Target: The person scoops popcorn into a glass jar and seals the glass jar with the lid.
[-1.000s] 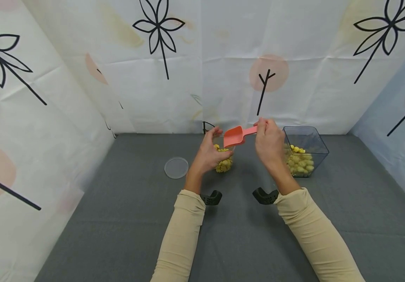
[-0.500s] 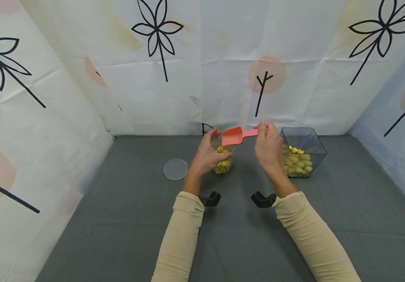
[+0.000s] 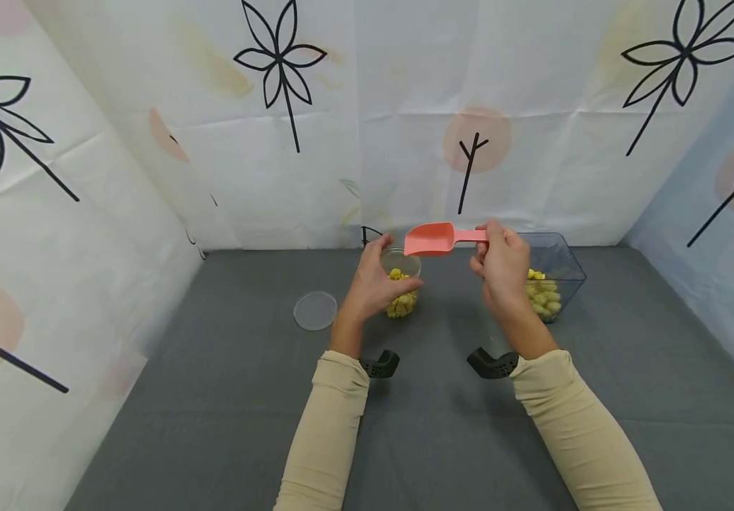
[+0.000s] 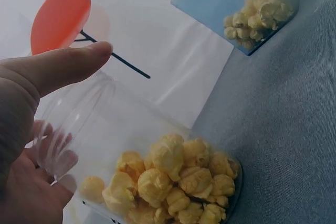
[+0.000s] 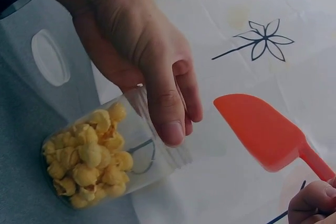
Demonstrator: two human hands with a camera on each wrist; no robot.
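My left hand grips a clear jar near its threaded mouth, thumb on one side and fingers on the other. Yellow popcorn fills the lower part of the jar, which stands upright on the table. My right hand pinches the handle of a coral-red scoop. The scoop is held level above the jar's mouth, and no popcorn shows in it. Behind my right hand stands a clear bluish square bin with more popcorn in its bottom.
A clear round lid lies flat on the grey tabletop, left of the jar. White cloth walls with printed flowers enclose the table at the back and both sides.
My right hand has moved to the right, and the scoop has turned from tilted over the jar to level and slightly higher. My left hand stays on the jar.
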